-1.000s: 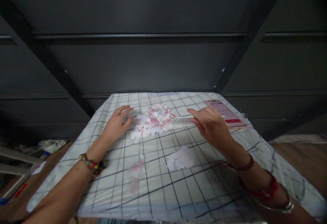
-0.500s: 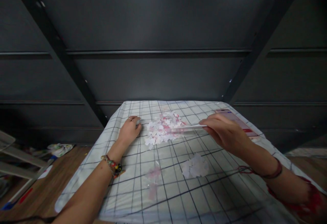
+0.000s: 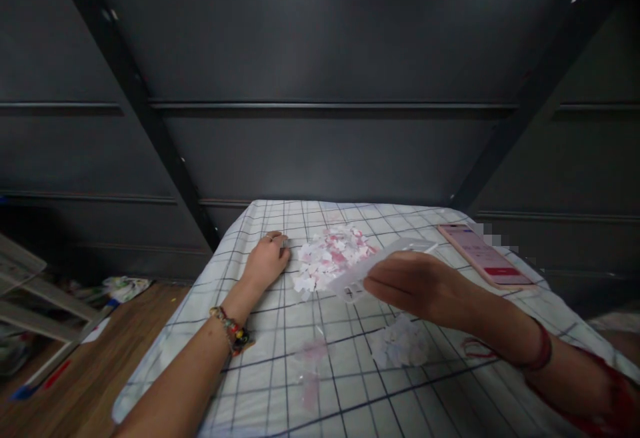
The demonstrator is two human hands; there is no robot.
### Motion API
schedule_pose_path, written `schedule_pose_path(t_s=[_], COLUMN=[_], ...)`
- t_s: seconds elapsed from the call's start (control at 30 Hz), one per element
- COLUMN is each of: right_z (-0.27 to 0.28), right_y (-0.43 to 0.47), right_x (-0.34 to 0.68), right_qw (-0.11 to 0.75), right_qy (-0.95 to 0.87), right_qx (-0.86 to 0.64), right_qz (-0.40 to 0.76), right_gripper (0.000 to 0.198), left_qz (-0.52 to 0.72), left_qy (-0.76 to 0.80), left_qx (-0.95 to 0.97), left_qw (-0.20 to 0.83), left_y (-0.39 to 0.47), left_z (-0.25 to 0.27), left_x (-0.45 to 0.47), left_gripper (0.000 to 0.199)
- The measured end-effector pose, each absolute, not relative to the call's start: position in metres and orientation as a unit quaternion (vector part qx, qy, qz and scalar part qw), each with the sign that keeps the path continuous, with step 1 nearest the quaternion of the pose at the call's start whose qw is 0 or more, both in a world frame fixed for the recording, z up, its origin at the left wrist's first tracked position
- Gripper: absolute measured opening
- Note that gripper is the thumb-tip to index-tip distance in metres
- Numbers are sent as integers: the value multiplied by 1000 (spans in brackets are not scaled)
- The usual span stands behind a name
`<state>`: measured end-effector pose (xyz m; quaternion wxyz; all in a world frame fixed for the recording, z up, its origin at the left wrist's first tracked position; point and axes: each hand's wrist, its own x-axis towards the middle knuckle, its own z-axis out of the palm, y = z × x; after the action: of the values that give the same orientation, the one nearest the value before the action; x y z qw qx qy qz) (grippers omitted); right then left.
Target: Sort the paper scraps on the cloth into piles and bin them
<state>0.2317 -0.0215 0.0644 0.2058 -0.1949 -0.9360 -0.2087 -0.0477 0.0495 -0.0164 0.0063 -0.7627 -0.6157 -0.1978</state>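
My right hand (image 3: 417,286) is closed on a translucent, flat plastic piece (image 3: 363,275). It is tilted and slightly blurred, and its exact kind does not show. Just left of and behind the plastic lies a heap of white and pink paper scraps (image 3: 327,258). My left hand (image 3: 267,258) rests on the checked cloth beside the heap's left side, holding nothing, fingers loosely bent and thumb apart. Below my right hand is a smaller pile of whitish scraps (image 3: 400,343). Nearer me lies a clear wrapper with pink parts (image 3: 311,365).
A white checked cloth (image 3: 260,385) covers the table. Toward the right edge lies a phone (image 3: 483,255) with its screen lit. Dark panels (image 3: 320,151) stand behind the table. On the left, a pale frame (image 3: 50,305) stands over the wooden floor.
My right hand has turned and moved slightly left and down, so the plastic piece shows its flat face instead of its edge. The view has shifted slightly; my left hand stays beside the heap.
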Motion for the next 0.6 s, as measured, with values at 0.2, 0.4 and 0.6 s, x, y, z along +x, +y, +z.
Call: schedule_pose_path(t_s=[0.2,0.4,0.6], right_z=[62,51,44], right_y=[-20,-18,-19], right_x=[237,238,245], right_qw=[236,244,307], right_qy=[-931,-932,-908], right_qx=[-125,-141,-148], right_qz=[-247,-228,-242], right_gripper=[20,20,18], left_qz=[-202,-200,-197], left_qy=[-613,-603,-593], left_qx=[-764,-772,-781], left_qw=[4,2,0], left_y=[50,50,52], left_z=[-18,-18,-18], left_x=[-48,-47,-45], left_gripper=[31,31,33])
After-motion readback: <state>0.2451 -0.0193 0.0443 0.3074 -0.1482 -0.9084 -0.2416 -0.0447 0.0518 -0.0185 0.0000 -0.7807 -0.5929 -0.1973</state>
